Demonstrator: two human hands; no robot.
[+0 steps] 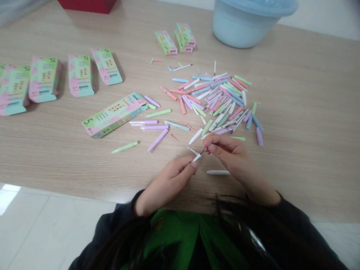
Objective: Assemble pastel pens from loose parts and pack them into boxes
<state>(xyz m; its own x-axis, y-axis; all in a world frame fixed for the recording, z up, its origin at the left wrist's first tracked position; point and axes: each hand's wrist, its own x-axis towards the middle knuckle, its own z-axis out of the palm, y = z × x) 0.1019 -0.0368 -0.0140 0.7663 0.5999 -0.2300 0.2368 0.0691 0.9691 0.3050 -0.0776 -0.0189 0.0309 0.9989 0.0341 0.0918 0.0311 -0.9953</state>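
Observation:
My left hand (178, 174) is closed on a white pen part with a clip (197, 158), held just above the table. My right hand (229, 153) pinches a thin dark-tipped pen refill (203, 151), its end at the mouth of the white part. How far the refill sits inside is too small to tell. A white pen barrel (218, 173) lies beneath my right wrist, partly hidden. Just beyond my hands spreads a heap of loose pastel pen parts (216, 97), with barrels, caps and refills mixed together.
Left of the heap lie several purple pen parts (158, 140), a green pen barrel (125, 147) and an opened pen box (115, 114). More boxes (81, 75) line the far left. Small boxes (166, 42), a blue basin (244, 26) and a red box (88, 4) stand at the back.

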